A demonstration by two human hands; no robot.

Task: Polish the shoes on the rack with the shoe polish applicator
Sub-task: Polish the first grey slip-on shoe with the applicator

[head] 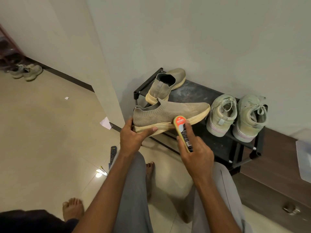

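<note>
Left hand (134, 137) grips the heel end of a tan knit slip-on shoe (170, 113), thumb on the upper, fingers curled under the cream sole. The shoe is held sideways just above the front edge of the black shoe rack (193, 93), toe toward 3 o'clock. Right hand (195, 153) is wrapped round the shoe polish applicator (183, 133), index finger stretched along its back; its orange-labelled end touches the shoe's sole edge near mid-length. On the rack: the matching slip-on (165, 84) at 11 o'clock from the held shoe, and a pair of pale green lace-up sneakers (237, 115) at 3 o'clock, heels toward the camera. Remote control (113, 153) on the floor at 7 o'clock.
</note>
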